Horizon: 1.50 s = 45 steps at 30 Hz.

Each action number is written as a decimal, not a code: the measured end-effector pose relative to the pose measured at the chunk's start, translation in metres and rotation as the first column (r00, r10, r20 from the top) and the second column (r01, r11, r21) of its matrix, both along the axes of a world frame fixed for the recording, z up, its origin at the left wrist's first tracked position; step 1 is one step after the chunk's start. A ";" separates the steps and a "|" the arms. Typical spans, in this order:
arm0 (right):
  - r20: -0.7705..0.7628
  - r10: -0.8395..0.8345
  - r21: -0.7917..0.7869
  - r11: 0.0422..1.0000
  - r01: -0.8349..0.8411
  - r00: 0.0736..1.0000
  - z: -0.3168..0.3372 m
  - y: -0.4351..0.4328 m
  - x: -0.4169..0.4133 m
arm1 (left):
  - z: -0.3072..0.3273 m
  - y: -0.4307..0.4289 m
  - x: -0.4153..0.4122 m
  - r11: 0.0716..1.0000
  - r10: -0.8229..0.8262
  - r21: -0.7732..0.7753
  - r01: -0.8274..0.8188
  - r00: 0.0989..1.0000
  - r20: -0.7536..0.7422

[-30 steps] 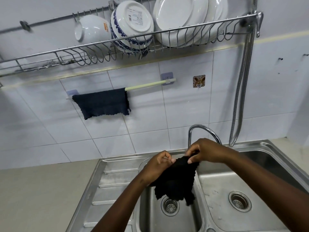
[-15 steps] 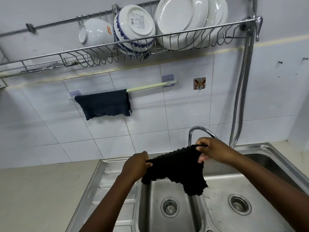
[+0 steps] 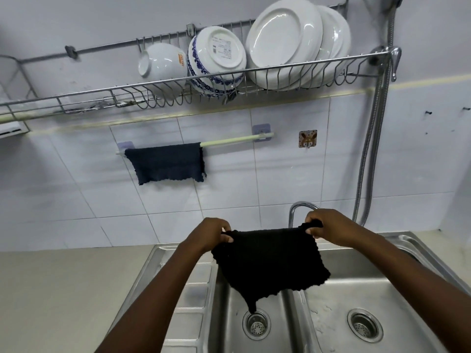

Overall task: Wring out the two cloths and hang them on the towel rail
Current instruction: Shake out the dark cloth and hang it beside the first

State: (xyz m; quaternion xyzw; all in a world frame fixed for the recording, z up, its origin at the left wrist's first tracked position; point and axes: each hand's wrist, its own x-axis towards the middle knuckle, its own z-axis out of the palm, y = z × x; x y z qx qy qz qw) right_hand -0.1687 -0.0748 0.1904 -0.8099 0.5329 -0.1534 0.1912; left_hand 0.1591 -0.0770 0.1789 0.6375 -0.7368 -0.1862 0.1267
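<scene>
A black cloth [image 3: 267, 261] hangs spread out above the sink, held by its two top corners. My left hand [image 3: 212, 231] pinches the left corner and my right hand [image 3: 325, 225] pinches the right one. Its lower edge dangles over the left basin's drain. A dark blue cloth [image 3: 167, 161] is draped over the left part of the pale towel rail [image 3: 234, 141] on the tiled wall. The rail's right part is bare.
A double steel sink [image 3: 397, 250] with a curved tap [image 3: 298, 208] lies below my hands. Above the rail, a wire dish rack [image 3: 280, 72] holds bowls and plates. A metal shower hose [image 3: 369, 154] hangs at the right. A beige counter [image 3: 63, 296] lies left.
My hands have moved apart and lifted, so the bunched black cloth is now stretched flat between them. The view has tilted upward toward the wall.
</scene>
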 end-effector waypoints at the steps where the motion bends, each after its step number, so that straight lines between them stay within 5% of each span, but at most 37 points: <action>1: -0.057 0.010 -0.031 0.999 -0.012 0.998 0.004 -0.003 -0.001 | 0.008 -0.002 0.001 1.000 -0.010 0.000 0.010 0.999 0.031; 4: -0.132 -0.058 -0.227 0.974 0.027 0.990 0.016 -0.005 -0.003 | 0.034 0.003 -0.001 0.982 0.004 -0.191 0.011 0.997 0.075; 8: 0.124 -0.118 -0.541 0.824 0.167 0.985 0.015 0.001 0.001 | 0.030 0.024 -0.008 0.773 0.174 -0.606 -0.189 0.981 -0.084; 12: -0.140 -0.190 -0.229 0.961 0.155 0.972 -0.012 0.000 0.007 | -0.008 0.016 -0.006 0.950 0.180 -0.252 -0.182 0.983 -0.031; 17: 0.180 -0.163 -0.493 0.839 0.232 0.970 -0.019 0.002 0.015 | -0.007 0.022 -0.013 0.766 0.172 -0.563 -0.312 0.942 -0.289; 22: -0.164 -0.254 -0.195 0.956 0.221 0.953 -0.016 -0.001 0.008 | -0.020 0.012 0.001 0.943 0.156 -0.300 -0.145 0.988 0.015; 26: 0.093 -0.278 -0.390 0.873 0.292 0.956 -0.025 0.007 0.005 | -0.029 0.021 0.001 0.835 0.187 -0.491 -0.247 0.968 -0.169; 30: -0.106 -0.256 -0.173 0.956 0.236 0.961 -0.019 0.002 0.004 | -0.025 0.017 0.005 0.927 0.176 -0.328 -0.182 0.983 -0.049; 35: 0.206 -0.227 -0.492 0.817 0.302 0.952 -0.013 0.005 0.009 | -0.011 0.024 0.008 0.776 0.193 -0.565 -0.281 0.958 -0.211; 38: 0.017 -0.257 -0.341 0.907 0.247 0.966 -0.010 0.006 0.011 | -0.017 0.022 0.012 0.900 0.206 -0.380 -0.215 0.976 -0.066; 45: -0.113 -0.259 -0.230 0.946 0.228 0.959 -0.031 0.002 0.007 | -0.040 0.028 0.019 0.897 0.258 -0.361 -0.255 0.965 -0.040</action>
